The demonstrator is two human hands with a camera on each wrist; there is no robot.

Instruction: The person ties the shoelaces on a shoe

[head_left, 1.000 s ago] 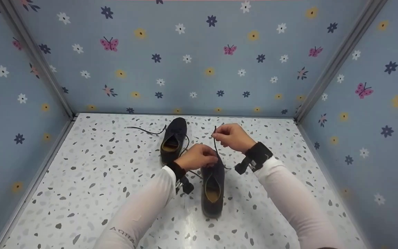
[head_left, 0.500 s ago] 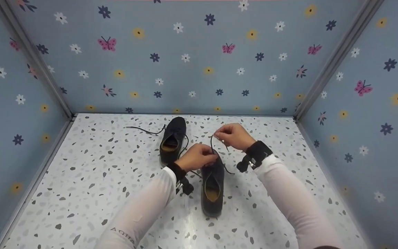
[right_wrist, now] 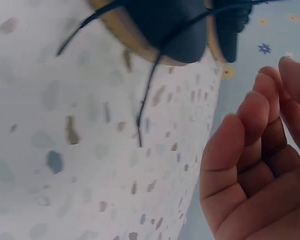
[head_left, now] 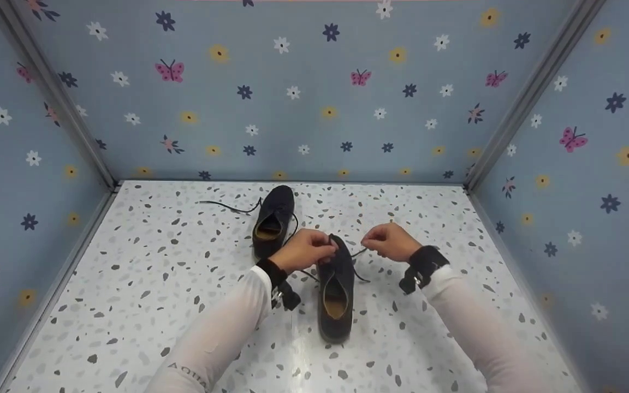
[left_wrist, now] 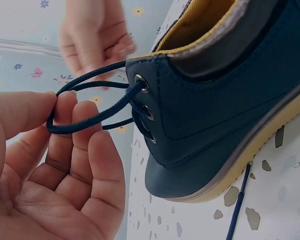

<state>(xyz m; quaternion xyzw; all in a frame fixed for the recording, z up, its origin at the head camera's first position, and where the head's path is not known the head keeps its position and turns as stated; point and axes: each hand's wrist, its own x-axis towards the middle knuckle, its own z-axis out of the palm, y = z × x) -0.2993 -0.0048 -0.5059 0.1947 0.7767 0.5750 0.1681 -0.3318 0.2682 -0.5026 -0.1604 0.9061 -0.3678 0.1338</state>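
Observation:
A dark blue lace-up shoe point(head_left: 336, 328) stands upright on the floor, its toe pointing away. Over its toe end is my left hand point(head_left: 304, 250), pinching a loop of the dark blue shoelace point(left_wrist: 112, 111) between thumb and fingers. The loop runs to metal eyelets, close up in the left wrist view. To the right of the shoe, my right hand point(head_left: 393, 242) has its fingers loosely curled. In the right wrist view a lace end point(right_wrist: 151, 82) hangs apart from the right fingertips point(right_wrist: 225, 132). A matching shoe point(head_left: 280, 197) sits behind on the left.
The left shoe's loose lace point(head_left: 232, 207) stretches left across the speckled white floor point(head_left: 145, 284). Blue flowered panels point(head_left: 303, 71) enclose the floor at the back and both sides, with grey metal posts point(head_left: 63, 98) at the corners.
My right hand has moved right and down, letting its lace end go. My left hand keeps its pinch near the shoe's toe, shifting slightly left. Both shoes stay in place.

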